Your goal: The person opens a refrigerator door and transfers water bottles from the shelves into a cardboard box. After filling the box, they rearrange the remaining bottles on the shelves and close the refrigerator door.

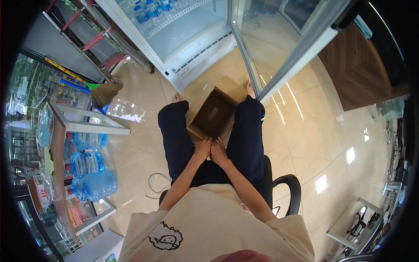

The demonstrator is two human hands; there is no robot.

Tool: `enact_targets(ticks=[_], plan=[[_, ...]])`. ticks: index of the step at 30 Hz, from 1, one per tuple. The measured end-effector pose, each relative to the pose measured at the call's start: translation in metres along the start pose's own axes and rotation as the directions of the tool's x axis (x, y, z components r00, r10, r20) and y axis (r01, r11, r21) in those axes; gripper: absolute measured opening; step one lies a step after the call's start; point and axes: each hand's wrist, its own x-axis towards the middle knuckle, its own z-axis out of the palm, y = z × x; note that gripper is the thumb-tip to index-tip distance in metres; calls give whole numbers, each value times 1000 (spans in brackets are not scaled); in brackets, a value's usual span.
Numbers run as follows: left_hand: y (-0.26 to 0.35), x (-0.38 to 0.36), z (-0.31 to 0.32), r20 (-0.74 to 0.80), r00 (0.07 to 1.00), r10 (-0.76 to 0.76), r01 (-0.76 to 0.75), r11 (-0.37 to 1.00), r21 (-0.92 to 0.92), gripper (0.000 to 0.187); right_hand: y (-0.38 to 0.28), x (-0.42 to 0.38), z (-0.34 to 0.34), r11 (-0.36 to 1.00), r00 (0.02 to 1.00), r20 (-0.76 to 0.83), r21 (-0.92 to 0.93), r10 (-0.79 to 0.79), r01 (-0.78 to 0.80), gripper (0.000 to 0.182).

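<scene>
An open cardboard box (201, 117) stands on the floor between my knees, tilted slightly in view, with a small pale patch on its inner bottom. My left hand (203, 147) is closed at the box's near edge, its fingers curled over the cardboard. Right beside it, nearly touching, my right hand (218, 151) grips the same edge with bent fingers. Both thumbs and the outer face of that edge are mostly hidden.
Ahead, a display fridge (174, 72) holds bottles, its glass door (288, 59) swung open to the right. On the left are large water jugs (98, 185), a wooden-topped table (59, 153) and a broom (104, 92). A chair armrest (291, 185) is at my right.
</scene>
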Motion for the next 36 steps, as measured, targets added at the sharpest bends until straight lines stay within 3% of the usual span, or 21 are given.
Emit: enact_targets(ticks=[5, 8, 9, 10, 12, 13, 14, 15, 16, 17, 18, 19, 22, 25, 26, 27, 28, 29, 30, 33, 36], plan=[[10, -47, 23, -34, 997, -66, 65, 997, -34, 45, -12, -43, 29, 998, 993, -116, 54, 31, -25, 59], [11, -62, 26, -5, 993, -116, 114, 983, -146, 51, -28, -58, 4, 951, 991, -81, 299, 110, -81, 67], [10, -62, 27, 8, 990, -138, 137, 970, -203, 53, -22, -54, 2, 945, 972, -225, 326, 62, 15, 66], [5, -61, 32, -4, 991, -135, 132, 972, -193, 50, -11, -45, -5, 935, 930, -367, 335, 12, 120, 65], [-6, -65, 34, 13, 998, -69, 70, 995, -71, 54, -4, -28, -60, 776, 871, -421, 627, 254, 76, 55], [-10, -70, 36, 30, 999, -41, 41, 999, -11, 56, -3, -22, -100, 835, 779, -571, 537, 259, 116, 51], [-13, -72, 36, 80, 993, -85, 86, 996, -12, 61, 6, -12, -133, 802, 701, -630, 580, 335, 139, 58], [-14, -75, 37, 100, 990, -102, 106, 994, -34, 61, 19, -7, -165, 786, 658, -606, 617, 447, 35, 66], [-17, -75, 37, 116, 986, -117, 124, 991, -51, 62, 3, -6, -207, 786, 497, -737, 597, 457, 163, 74], [-21, -74, 35, 129, 983, -132, 142, 988, -69, 62, 20, -2, -232, 809, 466, -742, 582, 482, 89, 80], [-22, -75, 32, 117, 983, -141, 149, 987, -62, 61, 28, 1, -255, 803, 454, -765, 574, 456, 162, 85], [-22, -78, 31, 106, 983, -151, 158, 986, -59, 60, 54, 12, -266, 794, 447, -811, 532, 377, 296, 88], [-28, -80, 31, 66, 981, -184, 190, 978, -85, 59, 54, 15, -292, 759, 562, -740, 589, 369, 276, 95], [-34, -84, 23, 96, 958, -271, 282, 950, -135, 59, 101, 33, -251, 785, 666, -701, 552, 255, 281, 99], [-38, -84, 18, 118, 945, -304, 320, 936, -148, 59, 103, 31, -233, 901, 655, -733, 393, 187, 183, 100], [-41, -86, 16, 119, 943, -310, 325, 935, -144, 59, 116, 29, -208, 893, 661, -723, 413, 201, 180, 100], [-45, -88, 16, 122, 941, -317, 332, 933, -138, 59, 96, 7, -202, 759, 776, -409, 637, 481, -135, 101], [-49, -92, 18, 127, 937, -324, 340, 931, -132, 59, 140, 6, -172, 968, 794, -593, 251, 135, 23, 97], [-57, -91, 27, 125, 935, -331, 346, 930, -125, 60, 121, 0, -181, 921, 809, -540, 389, 233, -6, 91], [-81, -89, 54, 127, 931, -343, 358, 925, -124, 68, 110, -9, -180, 654, 650, -587, 735, 482, 178, 86], [-91, -91, 62, 188, 920, -344, 366, 925, -101, 69, 116, 0, -176, 686, 697, -522, 725, 492, 60, 86]])
